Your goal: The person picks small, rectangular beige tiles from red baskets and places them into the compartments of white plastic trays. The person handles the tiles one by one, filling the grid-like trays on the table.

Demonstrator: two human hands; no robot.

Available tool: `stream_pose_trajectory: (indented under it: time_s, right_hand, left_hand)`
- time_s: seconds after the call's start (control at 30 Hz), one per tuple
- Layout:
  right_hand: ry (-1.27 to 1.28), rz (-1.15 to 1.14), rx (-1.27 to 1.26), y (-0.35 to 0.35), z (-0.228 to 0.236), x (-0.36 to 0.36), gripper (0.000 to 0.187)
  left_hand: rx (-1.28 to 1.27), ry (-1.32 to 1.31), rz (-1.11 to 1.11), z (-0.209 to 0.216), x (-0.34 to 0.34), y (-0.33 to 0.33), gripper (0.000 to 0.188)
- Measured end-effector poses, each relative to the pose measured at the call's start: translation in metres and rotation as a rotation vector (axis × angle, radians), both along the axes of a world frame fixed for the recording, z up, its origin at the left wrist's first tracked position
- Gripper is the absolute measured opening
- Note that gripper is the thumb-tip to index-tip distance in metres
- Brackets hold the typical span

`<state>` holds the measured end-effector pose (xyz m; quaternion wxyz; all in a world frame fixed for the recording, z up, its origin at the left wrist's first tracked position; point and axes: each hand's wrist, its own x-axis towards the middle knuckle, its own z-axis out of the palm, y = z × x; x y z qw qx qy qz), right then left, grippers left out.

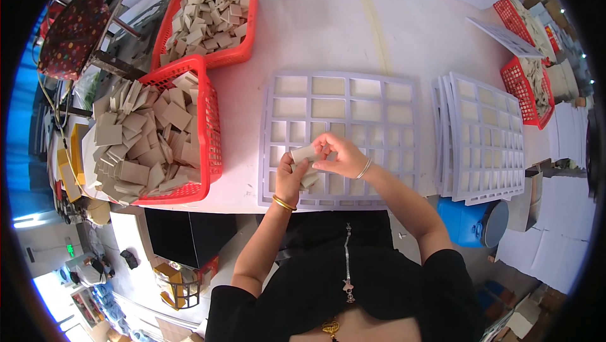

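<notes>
My left hand [288, 181] is closed round a few small, pale, flat rectangular pieces [304, 154], with its thumb across them. The fingers of my right hand [342, 154] are bent at the right end of the top piece, gripping it. More of the pieces show under my left thumb, their number partly hidden. Both hands are over the near middle of a white divided frame [415, 111] lying on the table. Its compartments differ in size, and many have pale beige bottoms or pieces in them. My hands cover some of the central compartments.
Left of the frame stands a red plastic basket [211, 133] heaped with square beige pieces [134, 172]. Another filled red basket [249, 32] is behind it. To the right leans a stack of similar white frames [486, 140]. Further right are more red baskets [525, 92]. A blue container [459, 222] sits below the table.
</notes>
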<state>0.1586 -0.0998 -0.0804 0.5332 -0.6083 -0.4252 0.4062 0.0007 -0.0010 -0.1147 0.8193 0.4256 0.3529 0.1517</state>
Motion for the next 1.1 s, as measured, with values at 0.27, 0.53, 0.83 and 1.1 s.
stream_pose_trajectory:
  time_s: [0.27, 0.53, 0.83, 1.1]
  right_hand:
    - [0.045, -0.253, 0.064, 0.003, -0.023, -0.01, 0.029]
    - [-0.511, -0.061, -0.165, 0.004, -0.012, 0.014, 0.018]
    - [-0.844, -0.034, -0.119, 0.017, -0.036, -0.006, 0.012]
    - [-0.06, -0.006, -0.259, 0.002, -0.009, -0.006, 0.017]
  left_hand:
    - [0.009, -0.061, -0.076, 0.003, -0.002, 0.0, 0.021]
    - [-0.029, -0.047, 0.071, 0.003, -0.031, 0.014, 0.028]
    - [-0.034, -0.044, 0.069, 0.003, -0.038, 0.014, 0.042]
    - [0.338, -0.073, -0.074, -0.001, -0.018, -0.003, 0.045]
